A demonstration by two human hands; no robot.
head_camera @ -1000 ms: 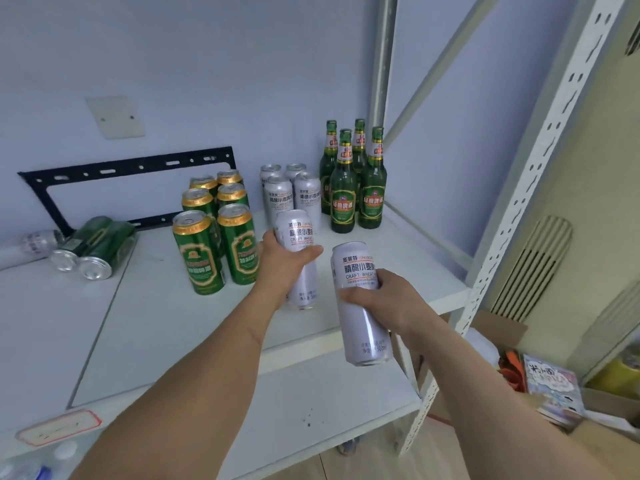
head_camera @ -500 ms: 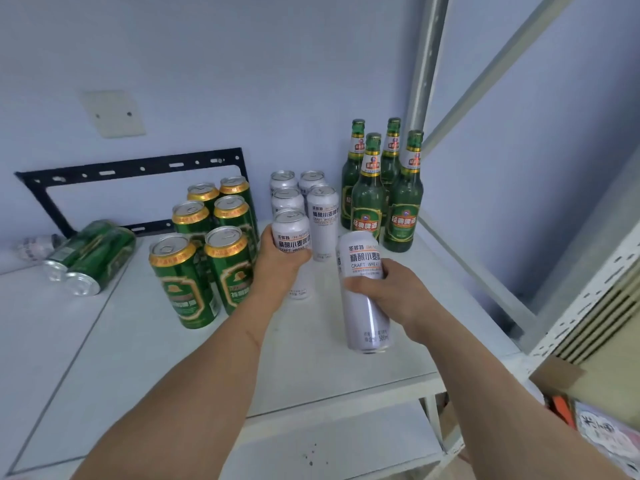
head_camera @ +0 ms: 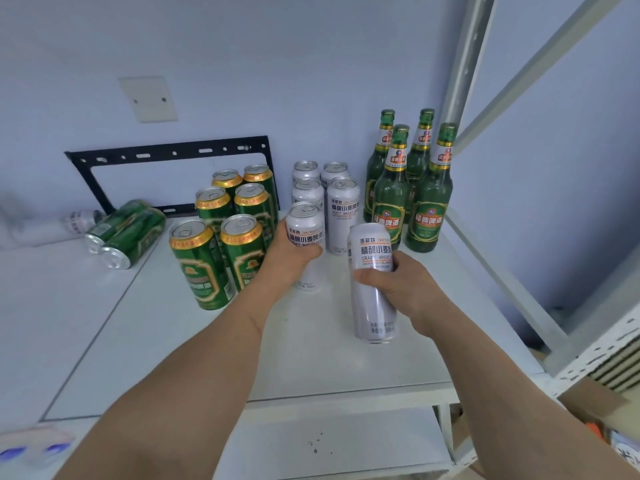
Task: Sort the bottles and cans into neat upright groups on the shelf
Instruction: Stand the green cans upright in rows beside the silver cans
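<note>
The left hand (head_camera: 289, 252) wraps its fingers and thumb round a silver can (head_camera: 306, 233) standing upright on the white shelf (head_camera: 311, 358); the thumb crosses the can's label and the palm covers its left side. Just beyond those fingers four more silver cans (head_camera: 343, 206) stand upright in two short rows, the held can lined up in front of the left row. The right hand (head_camera: 401, 289) grips a second silver can (head_camera: 372, 285) round its middle, fingertips curled across the front of the label and thumb hidden behind; this can stands nearer the shelf's front edge, and whether its base rests on the shelf or hangs just above it cannot be told. Past the right hand's fingers, toward the back corner, four green bottles (head_camera: 427, 202) stand upright in a tight cluster. To the left of the left hand's knuckles six green cans (head_camera: 221, 233) stand upright in pairs, the nearest one almost touching the wrist. Well off to the left of both hands two green cans (head_camera: 126, 233) lie on their sides beside one fallen silver can (head_camera: 81, 220), under a black bracket (head_camera: 166, 154) on the wall.
</note>
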